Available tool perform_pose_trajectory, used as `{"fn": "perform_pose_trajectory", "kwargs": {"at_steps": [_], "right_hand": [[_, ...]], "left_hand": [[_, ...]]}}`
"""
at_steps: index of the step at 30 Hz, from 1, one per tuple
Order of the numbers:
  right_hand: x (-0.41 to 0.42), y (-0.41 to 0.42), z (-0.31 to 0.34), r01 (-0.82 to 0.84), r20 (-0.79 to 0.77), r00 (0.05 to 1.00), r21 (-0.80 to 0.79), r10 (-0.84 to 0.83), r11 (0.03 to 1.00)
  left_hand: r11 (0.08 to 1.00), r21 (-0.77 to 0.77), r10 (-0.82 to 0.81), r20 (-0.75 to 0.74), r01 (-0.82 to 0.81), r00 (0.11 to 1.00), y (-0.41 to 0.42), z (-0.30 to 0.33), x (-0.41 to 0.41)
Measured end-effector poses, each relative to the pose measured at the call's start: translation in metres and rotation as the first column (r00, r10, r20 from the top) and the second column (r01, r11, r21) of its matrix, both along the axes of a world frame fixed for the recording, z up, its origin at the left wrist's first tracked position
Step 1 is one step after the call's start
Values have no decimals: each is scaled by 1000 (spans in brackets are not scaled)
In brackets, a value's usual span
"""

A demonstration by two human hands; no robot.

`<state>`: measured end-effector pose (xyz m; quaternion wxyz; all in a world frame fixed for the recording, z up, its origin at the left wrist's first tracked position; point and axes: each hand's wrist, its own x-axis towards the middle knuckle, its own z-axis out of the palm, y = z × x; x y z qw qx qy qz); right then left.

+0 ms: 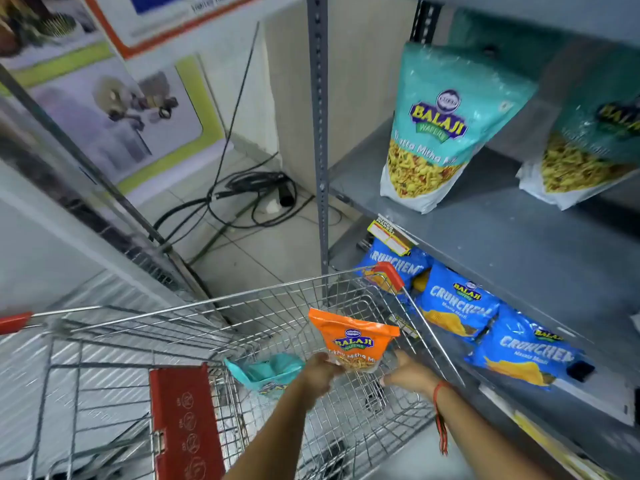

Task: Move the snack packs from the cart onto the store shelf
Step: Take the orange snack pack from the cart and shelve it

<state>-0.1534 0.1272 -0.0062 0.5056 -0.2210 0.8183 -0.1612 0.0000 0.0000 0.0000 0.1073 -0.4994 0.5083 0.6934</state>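
1. Grey metal shelving (519,230) fills the right of a tiled shop corner, with a poster-covered wall and a tangle of black cables (249,195) on the floor behind a wire cart (214,303).
2. An orange snack pack (351,337) stands upright inside the cart's basket, lifted clear of the wire floor, its printed face turned toward the camera. Held by its bottom edge like this, it looks ready to be carried across to the shelf in the same upright pose as the packs already there.
3. Gripping the pack's lower left corner is the left hand (320,374), fingers curled shut on the film. At the pack's lower right sits the right hand (407,375), thumb up and fingers spread; whether it actually pinches the pack or only steadies it I cannot tell.
4. Both forearms reach forward and down into the basket from the bottom edge, nearly parallel, with a red thread (440,410) tied at the right wrist.
5. A teal snack pack (268,374) lies slumped in the basket just left of the left hand, apparently next in line.
6. On the upper shelf two teal packs (446,133) stand leaning back, well apart, leaving bare shelf between them; that gap seems the likely destination.
7. Blue chip bags (457,303) lie flat in a row on the lower shelf, just beside the cart's right rim.
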Motion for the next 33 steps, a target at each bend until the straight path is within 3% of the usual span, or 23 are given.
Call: {"fn": "perform_pose_trajectory", "kwargs": {"at_steps": [2,6,9,13,19,28,33], "right_hand": [[-5,-6,-29,135,-51,990,35,-133,990],[-7,-14,-78,307,-67,946,-122,-317,944],[-10,-21,-99,376,-80,915,-177,-395,909],[-14,-25,-106,409,-197,871,-214,-449,887],[-11,-19,-87,391,-249,853,-278,-459,877],[7,24,7,423,-88,850,-474,-520,772],[12,55,96,375,-136,806,-636,-577,674]], "left_hand": [[995,4,100,58,-100,993,-2,-27,-17],[930,-51,368,76,-365,927,-11,-75,-44],[889,-122,447,17,-442,894,-20,-96,-55],[876,-162,452,-57,-455,890,-23,-109,-56],[759,-101,627,-151,-643,764,-12,-106,-53],[760,-224,554,-266,-610,789,26,-13,-37],[732,-461,280,-468,-501,838,45,84,-26]]}}
